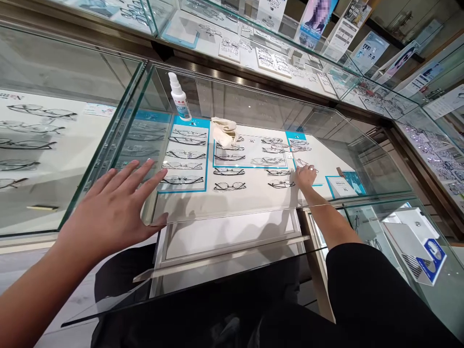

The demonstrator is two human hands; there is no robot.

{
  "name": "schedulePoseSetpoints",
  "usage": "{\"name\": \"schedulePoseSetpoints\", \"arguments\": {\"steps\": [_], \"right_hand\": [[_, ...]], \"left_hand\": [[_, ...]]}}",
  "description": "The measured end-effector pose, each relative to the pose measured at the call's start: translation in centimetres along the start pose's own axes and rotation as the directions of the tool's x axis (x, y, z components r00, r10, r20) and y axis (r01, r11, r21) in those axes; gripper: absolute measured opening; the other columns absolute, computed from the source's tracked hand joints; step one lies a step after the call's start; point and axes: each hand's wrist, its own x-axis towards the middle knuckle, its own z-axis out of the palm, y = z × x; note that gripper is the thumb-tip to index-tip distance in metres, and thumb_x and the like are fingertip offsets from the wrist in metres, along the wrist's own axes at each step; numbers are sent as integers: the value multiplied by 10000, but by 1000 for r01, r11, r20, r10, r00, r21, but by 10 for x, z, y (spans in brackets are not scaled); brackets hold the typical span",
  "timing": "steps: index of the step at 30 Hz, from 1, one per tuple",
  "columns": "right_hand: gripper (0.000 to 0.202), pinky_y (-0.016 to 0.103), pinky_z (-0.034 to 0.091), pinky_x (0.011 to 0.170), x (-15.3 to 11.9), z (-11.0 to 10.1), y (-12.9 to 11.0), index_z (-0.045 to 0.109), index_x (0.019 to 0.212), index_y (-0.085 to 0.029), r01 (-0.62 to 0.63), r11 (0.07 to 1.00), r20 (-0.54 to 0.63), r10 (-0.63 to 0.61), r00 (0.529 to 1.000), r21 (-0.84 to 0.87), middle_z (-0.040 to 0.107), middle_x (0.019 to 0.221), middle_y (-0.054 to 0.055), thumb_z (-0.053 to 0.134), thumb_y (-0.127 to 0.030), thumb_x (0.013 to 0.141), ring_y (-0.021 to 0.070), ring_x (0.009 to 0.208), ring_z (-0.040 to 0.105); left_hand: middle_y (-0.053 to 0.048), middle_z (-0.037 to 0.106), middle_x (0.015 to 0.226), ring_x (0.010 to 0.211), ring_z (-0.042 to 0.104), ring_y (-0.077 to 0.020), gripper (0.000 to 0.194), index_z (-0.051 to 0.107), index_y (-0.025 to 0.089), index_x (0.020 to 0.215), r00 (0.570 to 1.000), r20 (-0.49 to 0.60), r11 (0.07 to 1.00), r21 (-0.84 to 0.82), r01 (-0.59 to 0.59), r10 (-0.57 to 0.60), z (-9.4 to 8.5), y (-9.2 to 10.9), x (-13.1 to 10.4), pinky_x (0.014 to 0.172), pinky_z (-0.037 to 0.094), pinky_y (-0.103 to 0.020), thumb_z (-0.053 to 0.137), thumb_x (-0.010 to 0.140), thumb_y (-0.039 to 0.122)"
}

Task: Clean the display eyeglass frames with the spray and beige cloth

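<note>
Two bare hands are at work on a glass display case (pixel 253 104). The right hand (pixel 306 175) reaches inside, at about three o'clock on the white display shelf (pixel 253 195); its fingers curl loosely together over a thin metal-rimmed pair of glasses (pixel 303 164), touching it, though whether they pinch it I cannot tell. The left hand (pixel 116 208), fingers spread wide and flat, holds nothing and rests at the case's glass edge near eight o'clock. A white spray bottle (pixel 179 96) stands at eleven o'clock, a crumpled cream cloth (pixel 224 131) just beside it.
</note>
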Motion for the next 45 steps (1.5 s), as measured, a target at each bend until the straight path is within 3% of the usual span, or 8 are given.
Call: {"name": "schedulePoseSetpoints", "arguments": {"steps": [4, 13, 20, 27, 38, 45], "right_hand": [[673, 505, 309, 1148, -3, 9, -3, 506, 1453, -14, -43, 999, 48, 42, 998, 21, 491, 1490, 290, 329, -509, 1033, 396, 1347, 419], [795, 489, 184, 1226, 6, 5, -1, 235, 1641, -40, -121, 991, 148, 111, 983, 58, 285, 1684, 260, 258, -569, 1048, 368, 1508, 219], [785, 470, 171, 1211, 4, -3, -1, 208, 1661, -70, -128, 989, 182, 114, 977, 67, 207, 1730, 210, 206, -570, 1056, 360, 1506, 185], [774, 461, 151, 1234, 15, 1, 3, 199, 1667, -82, -122, 991, 172, 111, 979, 55, 174, 1746, 194, 191, -563, 1061, 353, 1541, 181], [780, 458, 117, 1282, 44, 17, 1, 236, 1670, -163, -80, 995, 136, 72, 988, 57, 202, 1756, 117, 184, -618, 1039, 327, 1565, 192], [778, 460, 128, 1275, 57, 25, 3, 246, 1665, -151, -51, 995, 119, 42, 992, 82, 221, 1750, 121, 184, -618, 1045, 334, 1563, 189]], "left_hand": [[-39, 115, 1771, 1627, 151, -333, 886, 221, 256, 1667, 1000, -8, 1000, -15, 0, 0, 1, -1, -1, 1322, 129, -554, 470, 880, 577], [-4, 72, 1773, 1625, 159, -338, 1048, 153, 311, 1681, 1000, 2, 1000, -11, -7, 7, 7, -9, -2, 1335, 107, -533, 618, 784, 590], [35, 27, 1771, 1626, 151, -340, 1073, 112, 346, 1684, 1000, -10, 999, -34, -11, 11, 7, -9, -2, 1334, 112, -541, 619, 778, 619], [21, 92, 1765, 1619, 176, -349, 1245, 144, 376, 1676, 1000, -2, 996, -90, 7, -7, 3, -9, -1, 1335, 106, -531, 745, 643, 724], [-6, 148, 1763, 1614, 201, -348, 1201, 174, 361, 1674, 1000, 3, 996, -84, 26, -26, 0, -5, -1, 1329, 130, -536, 736, 659, 670], [78, 15, 1772, 1628, 141, -340, 969, 38, 407, 1674, 999, 38, 998, -57, 23, -21, -3, -1, -1, 1326, 124, -575, 524, 843, 518]]}}
